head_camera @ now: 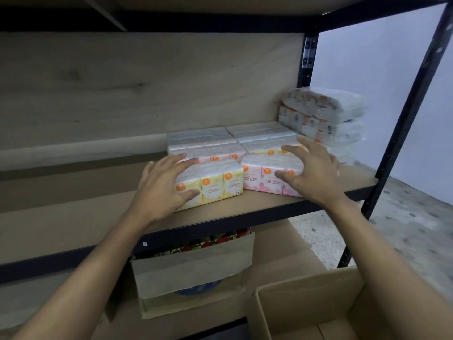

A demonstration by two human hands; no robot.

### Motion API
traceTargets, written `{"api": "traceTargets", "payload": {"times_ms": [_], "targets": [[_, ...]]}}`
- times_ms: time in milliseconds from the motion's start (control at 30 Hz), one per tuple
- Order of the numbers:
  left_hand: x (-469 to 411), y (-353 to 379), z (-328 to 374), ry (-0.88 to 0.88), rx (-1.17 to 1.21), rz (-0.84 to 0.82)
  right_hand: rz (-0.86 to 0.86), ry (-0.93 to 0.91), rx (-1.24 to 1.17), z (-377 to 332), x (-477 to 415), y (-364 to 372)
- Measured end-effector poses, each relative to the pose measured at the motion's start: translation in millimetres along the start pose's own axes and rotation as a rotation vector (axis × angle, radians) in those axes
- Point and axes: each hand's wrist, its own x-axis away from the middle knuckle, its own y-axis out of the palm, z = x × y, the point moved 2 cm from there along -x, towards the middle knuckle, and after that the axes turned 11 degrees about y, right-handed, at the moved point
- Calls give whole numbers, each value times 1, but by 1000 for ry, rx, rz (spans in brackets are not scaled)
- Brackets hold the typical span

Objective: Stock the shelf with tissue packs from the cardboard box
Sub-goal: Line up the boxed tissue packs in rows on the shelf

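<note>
Though already set down on the shelf [98,217], not yet squared into line: yellow tissue pack [220,185] under left hand [161,185], pink tissue pack [259,175] under right hand [311,173], both at the front, just ahead of the rows of packs [203,143] behind.

Left fingers spread over the yellow pack's top, thumb against its front face; no curl round it, so likely more a push than a hold. Right fingers splayed the same way across the pink pack, thumb on the front; pressing or hovering just clear, cannot tell which.

Main hazard: yellow pack skewed and nearest the shelf lip. Could be dragged forward by a thumb catching the slick wrap on withdrawal, then dropped toward the cardboard box [306,303] below. Could also be twisted further by a push from one end only.

Second hazard: wrapped stack [326,114] in the right corner, top bundle tilted, close beside the open end by the black upright [404,119]. Likely to slide or spill outward if knocked by a hard shove of the pink pack to the right.

Lesser worry: soft packs dented by heavy pressing.
</note>
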Motion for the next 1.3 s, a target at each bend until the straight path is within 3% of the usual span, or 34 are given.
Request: {"api": "traceTargets", "payload": {"times_ms": [133, 267, 400, 633, 900, 1300], "targets": [[-4, 20, 8, -14, -176, -99, -99, 35, 179, -21, 4, 30], [-3, 27, 7, 4, -261, -51, -98, 33, 274, -12, 8, 46], [-5, 28, 7, 0, -262, -26, -67, -33, 229, -1, 4, 44], [-12, 30, 12, 26, -178, -25, -206, -174, 88, 36, -14, 29], [-28, 40, 18, 40, -155, -65, -280, -135, 80, 58, -34, 26], [-35, 46, 21, 44, -194, -18, -283, -220, 5, 60, -53, 44]]}}
